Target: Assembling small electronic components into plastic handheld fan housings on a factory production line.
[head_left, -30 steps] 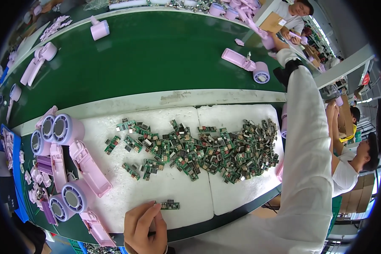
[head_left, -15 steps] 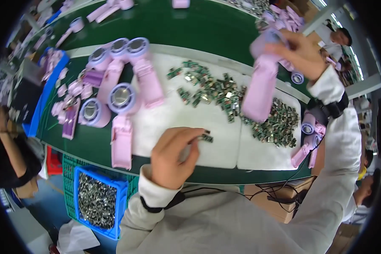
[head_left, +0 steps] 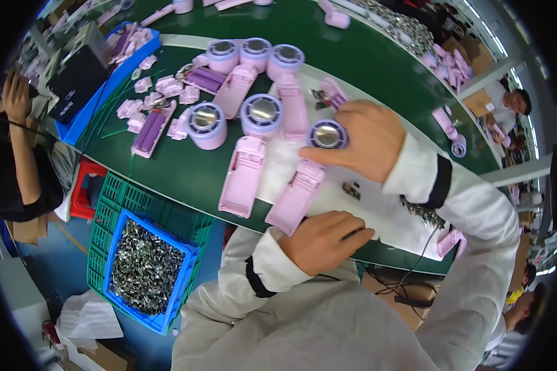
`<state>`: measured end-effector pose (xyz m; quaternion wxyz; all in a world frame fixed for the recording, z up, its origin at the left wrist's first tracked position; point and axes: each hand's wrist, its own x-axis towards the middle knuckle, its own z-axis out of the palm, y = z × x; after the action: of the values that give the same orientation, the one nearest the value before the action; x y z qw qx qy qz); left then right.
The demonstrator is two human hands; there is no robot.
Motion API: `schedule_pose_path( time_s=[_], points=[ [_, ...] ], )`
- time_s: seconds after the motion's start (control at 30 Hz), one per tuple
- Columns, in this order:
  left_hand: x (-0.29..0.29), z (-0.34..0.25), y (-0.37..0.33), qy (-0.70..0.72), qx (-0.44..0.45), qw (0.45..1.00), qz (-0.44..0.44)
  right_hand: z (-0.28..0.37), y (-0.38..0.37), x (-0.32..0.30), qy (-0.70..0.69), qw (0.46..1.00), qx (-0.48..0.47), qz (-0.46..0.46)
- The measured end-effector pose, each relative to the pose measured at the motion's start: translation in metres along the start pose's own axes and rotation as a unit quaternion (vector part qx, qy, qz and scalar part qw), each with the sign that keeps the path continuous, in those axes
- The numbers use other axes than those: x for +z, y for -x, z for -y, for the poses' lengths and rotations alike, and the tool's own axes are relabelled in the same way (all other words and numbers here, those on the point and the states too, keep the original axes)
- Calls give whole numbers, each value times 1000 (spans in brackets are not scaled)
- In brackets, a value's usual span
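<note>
My right hand (head_left: 368, 139) grips the round lilac head of a pink handheld fan housing (head_left: 298, 190), its open handle pointing toward me on the white mat. Below it, my left hand (head_left: 325, 242) rests near the table edge with fingers curled; whatever they may hold is hidden. A small green circuit board (head_left: 351, 190) lies on the mat between my hands. Left of the held one, another fan housing (head_left: 244, 176) lies with its handle cavity facing up. Several more housings (head_left: 286, 62) stand behind. My right arm hides most of the circuit-board pile (head_left: 424, 213).
Loose pink parts and purple battery cells (head_left: 148, 130) lie at left, beside a blue tray (head_left: 80, 127). A blue crate of small metallic parts (head_left: 182, 247) stands below the table on a green crate. A black cable (head_left: 418, 263) hangs at right. A co-worker's hand (head_left: 17, 96) is far left.
My right hand has brought the fan housing from the far right down to the mat beside the others. My left hand has moved right and nearer the edge. The view has shifted.
</note>
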<state>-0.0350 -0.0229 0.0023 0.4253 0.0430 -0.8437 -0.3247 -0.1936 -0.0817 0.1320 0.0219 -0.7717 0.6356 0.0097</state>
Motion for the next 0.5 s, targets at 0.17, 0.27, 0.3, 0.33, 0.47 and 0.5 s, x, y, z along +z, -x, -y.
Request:
schedule_pose_path(
  time_s=[0.17,0.27,0.3,0.33,0.47,0.5],
  points=[
    [-6,0,6,-3,-3,1000,-7,-3,7,-18,10,994,-63,-92],
    [-9,-1,5,6,-50,999,0,-2,-25,-45,-95,993,-45,-58],
    [-7,-2,5,25,-51,998,-6,-3,-39,-48,-100,991,-69,-63],
    [-5,-3,3,41,-54,998,-11,-3,-59,-49,-186,979,-68,-53],
    [-2,3,3,37,-87,995,-12,24,-186,-33,-400,909,-100,60],
    [0,4,3,79,-89,993,-24,36,-214,-27,-459,883,-47,89]
  ],
)
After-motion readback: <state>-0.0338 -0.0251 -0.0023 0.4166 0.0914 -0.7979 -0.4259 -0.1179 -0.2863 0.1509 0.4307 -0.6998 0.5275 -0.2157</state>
